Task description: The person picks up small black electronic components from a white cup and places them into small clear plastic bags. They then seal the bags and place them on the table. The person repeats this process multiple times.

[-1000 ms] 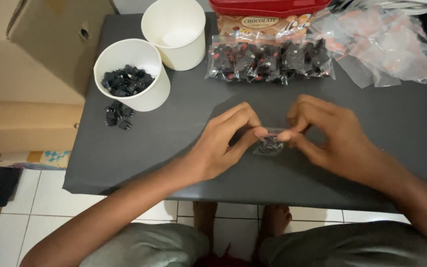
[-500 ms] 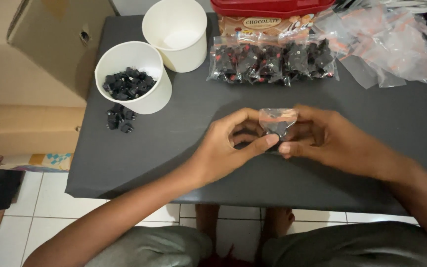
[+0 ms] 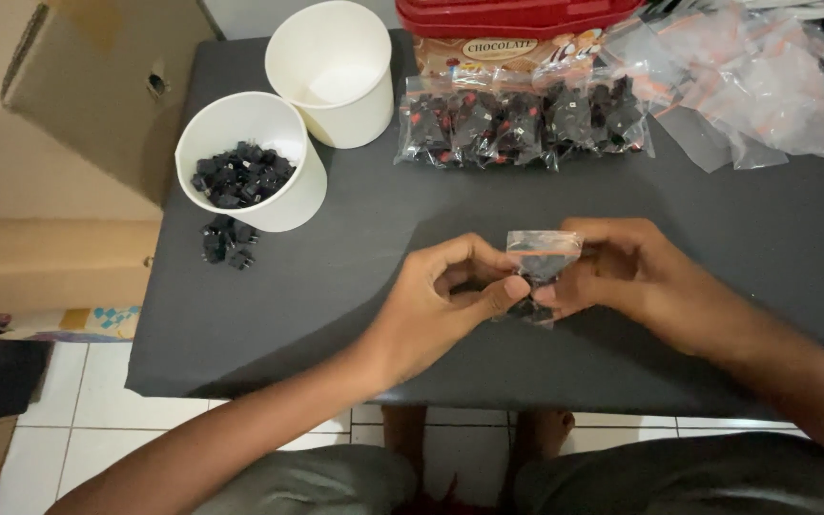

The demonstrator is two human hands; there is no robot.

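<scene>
Lifted off the table (image 3: pixel 355 286) since a second ago, the small clear bag (image 3: pixel 539 270) of dark pieces stands upright, pinched between left hand (image 3: pixel 441 310) and right hand (image 3: pixel 622 272) near the front edge. Bare tabletop surrounds them; the white cup (image 3: pixel 257 157) sits toward the far left corner.

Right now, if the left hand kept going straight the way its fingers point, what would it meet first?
The left hand points right, at the small clear bag of dark pieces that both hands pinch. It already touches that bag; just behind it are the right hand's fingers.
</scene>
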